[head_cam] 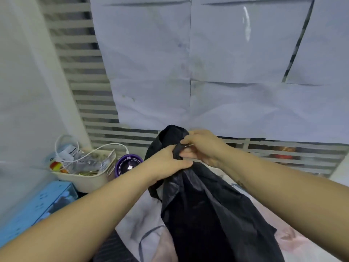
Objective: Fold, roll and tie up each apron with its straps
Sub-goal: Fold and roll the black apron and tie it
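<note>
A black apron [204, 208] hangs in the air in front of me, its lower part draping down toward the pale surface below. My left hand [166, 163] grips the bunched top of the fabric from the left. My right hand [202, 144] pinches the same gathered top edge from the right, fingers curled round a fold. A hump of black cloth rises behind both hands. A thin dark strap [149, 235] loops down at the lower left of the apron.
A beige basket [83, 180] with a white cable and packets stands at the left. Beside it sits a purple round container [128, 164]. A blue box [37, 207] lies lower left. Papers [217, 72] cover a slatted wall behind.
</note>
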`<control>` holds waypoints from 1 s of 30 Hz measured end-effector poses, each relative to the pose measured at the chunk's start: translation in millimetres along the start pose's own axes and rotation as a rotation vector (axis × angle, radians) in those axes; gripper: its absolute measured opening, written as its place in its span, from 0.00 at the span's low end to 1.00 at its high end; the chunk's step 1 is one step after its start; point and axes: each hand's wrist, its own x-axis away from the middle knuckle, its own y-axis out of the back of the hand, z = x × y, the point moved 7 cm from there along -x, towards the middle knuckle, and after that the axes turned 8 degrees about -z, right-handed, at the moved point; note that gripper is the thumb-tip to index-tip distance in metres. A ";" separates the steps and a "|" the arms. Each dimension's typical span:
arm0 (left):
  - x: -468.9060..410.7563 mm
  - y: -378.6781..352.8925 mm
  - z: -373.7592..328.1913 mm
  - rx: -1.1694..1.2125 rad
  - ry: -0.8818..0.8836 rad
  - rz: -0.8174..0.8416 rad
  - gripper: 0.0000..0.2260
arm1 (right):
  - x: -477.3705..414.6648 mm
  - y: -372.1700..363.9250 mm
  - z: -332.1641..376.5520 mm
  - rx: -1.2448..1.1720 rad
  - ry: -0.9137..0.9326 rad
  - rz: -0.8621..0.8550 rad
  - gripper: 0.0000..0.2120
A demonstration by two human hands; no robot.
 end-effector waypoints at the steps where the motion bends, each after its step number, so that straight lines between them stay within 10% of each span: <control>1: -4.0 7.7 1.8 0.006 -0.007 -0.073 0.07 | -2.0 -5.4 3.2 -0.018 0.022 0.020 0.05; 12: -9.1 122.9 -60.1 0.824 0.062 -0.308 0.09 | -14.6 54.7 1.5 0.416 0.060 -0.028 0.09; 21: 12.5 153.8 -122.2 0.831 -0.047 -0.331 0.09 | -35.4 72.9 2.1 0.358 0.107 -0.197 0.41; 30: 17.6 187.8 -129.0 0.738 -0.150 -0.502 0.12 | -26.8 56.3 -62.7 -0.072 -0.183 0.163 0.25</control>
